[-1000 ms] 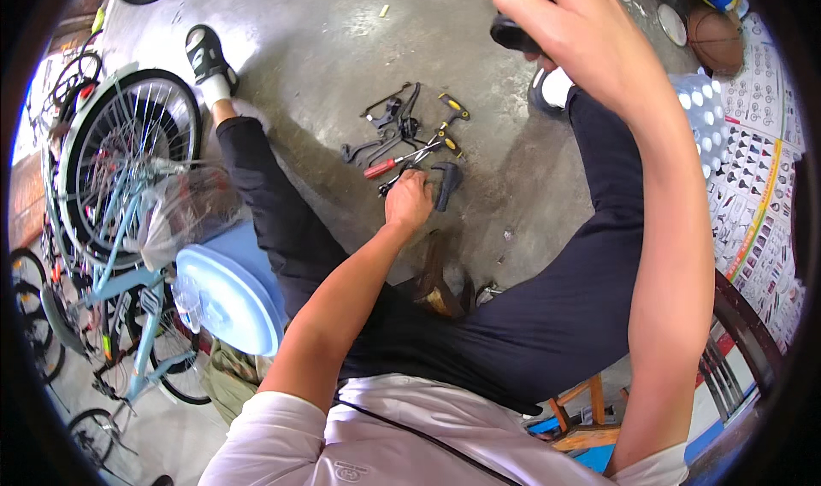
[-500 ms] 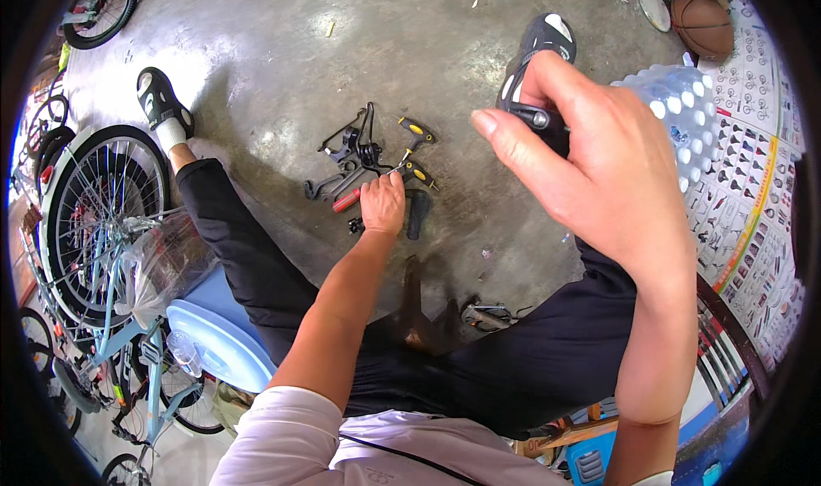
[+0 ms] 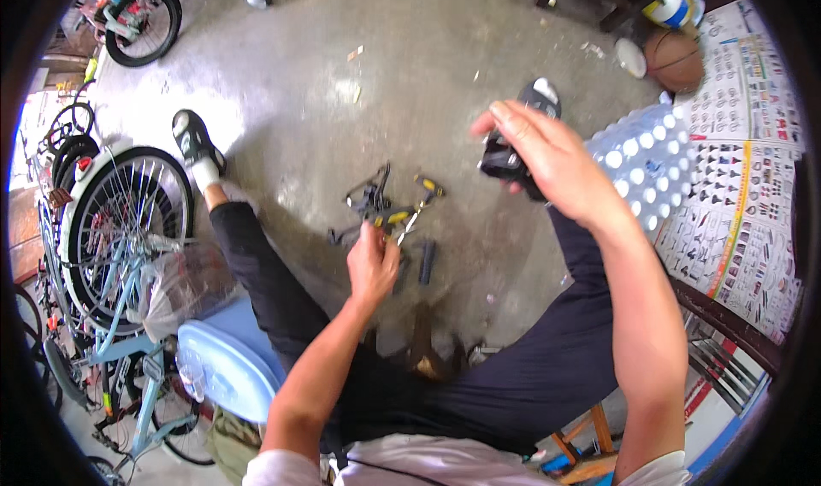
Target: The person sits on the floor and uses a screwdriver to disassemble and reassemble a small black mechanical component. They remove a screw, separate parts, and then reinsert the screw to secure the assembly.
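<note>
Over the tools on the floor, my left hand [image 3: 372,264] has its fingers closed on a T-handle hex key with a yellow-and-black handle [image 3: 392,217]. A second T-handle hex key [image 3: 429,187] lies beside it, its shiny shaft slanting down near my fingers. Bicycle brake levers [image 3: 372,197] and other black metal parts lie just beyond. A black handlebar grip [image 3: 427,262] is on the floor to the right of that hand. Raised at the right, my right hand [image 3: 556,157] is closed around a black bicycle part [image 3: 505,157], whose exact kind is partly hidden by the fingers.
Bicycles with a large wheel [image 3: 128,229] stand at the left, by a light-blue plastic stool [image 3: 227,371]. To the right are a pack of bottles [image 3: 646,161], a printed sheet [image 3: 727,153] and a basketball [image 3: 674,61]. My legs spread around the parts.
The view has shifted, so the floor items appear lower. My left hand has taken hold of one T-handle hex key and shifted it leftward. My right hand has turned, showing more of the black part.
</note>
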